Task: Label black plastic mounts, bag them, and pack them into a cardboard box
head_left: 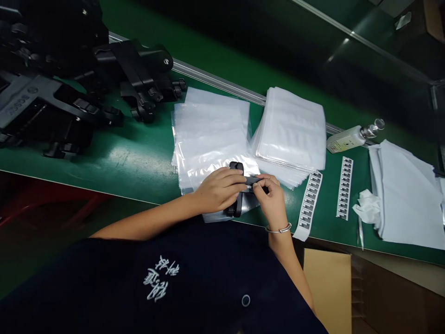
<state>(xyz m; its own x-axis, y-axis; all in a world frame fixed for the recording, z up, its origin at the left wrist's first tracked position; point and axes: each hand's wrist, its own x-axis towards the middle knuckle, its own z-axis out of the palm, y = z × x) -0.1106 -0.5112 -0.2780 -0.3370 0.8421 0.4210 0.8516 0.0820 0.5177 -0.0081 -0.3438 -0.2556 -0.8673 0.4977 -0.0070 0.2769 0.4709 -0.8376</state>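
Handwork under way on one black part, fine work at its grey bar not finished

Far left: black-and-grey assemblies [38, 109] grouped on the green surface [146, 169], none bagged. Next, loose clear bags [210, 125], flat and unfilled by the look of them. On their near edge sits the black part [237, 209], apart from the group, lying over the plastic rather than in it. I'd judge this one mid-job: both hands are on it.

Left hand [219, 189]: fingers together, curled over the part and its bar, holding it. Right hand [273, 197] (metal bangle on the wrist): thumb and forefinger closed in a pinch grip on the bar's edge. A light patch by the fingertips may be a label; too small to be sure.

Further right, supplies remain: thick bag stack [291, 127], near label strip [311, 202] with blank backing at its near end, far label strip [344, 188], bottle [346, 140], crumpled tissue [368, 206], white sheets [408, 197].
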